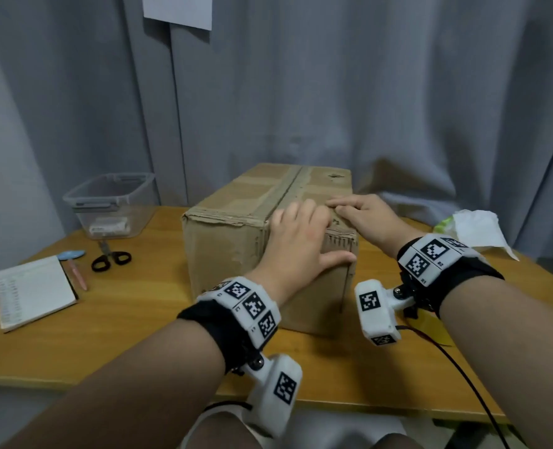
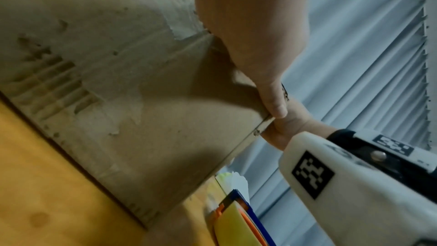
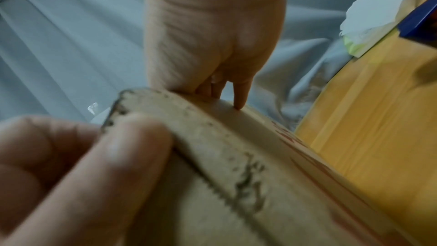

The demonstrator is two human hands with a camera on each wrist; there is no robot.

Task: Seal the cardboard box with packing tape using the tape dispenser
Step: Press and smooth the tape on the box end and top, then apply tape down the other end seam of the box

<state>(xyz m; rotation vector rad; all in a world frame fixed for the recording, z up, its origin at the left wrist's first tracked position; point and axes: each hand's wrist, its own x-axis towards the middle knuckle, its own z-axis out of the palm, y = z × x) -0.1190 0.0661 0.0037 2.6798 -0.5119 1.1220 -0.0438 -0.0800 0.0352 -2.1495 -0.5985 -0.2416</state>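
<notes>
Both forearms reach over the tabletop [image 1: 139, 345] to the cardboard box [image 1: 229, 241] at its middle. Left hand [image 1: 296, 241] lies flat over the near top edge, fingers relaxed, thumb on the front face. Right hand [image 1: 362, 218] presses the top with straight fingers. Tape dispenser [image 2: 238, 218] lies right of the box.

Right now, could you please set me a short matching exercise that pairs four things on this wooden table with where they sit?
Things:
1. black-handled scissors
2. clear plastic tub
3. white open notebook
4. crumpled white tissue

Places:
A. far right of the brown cardboard box
B. near left edge of the table
C. back left corner
D. between the tub and the notebook

Pairs: 1-D, 2-C, 3-B, 4-A
</notes>
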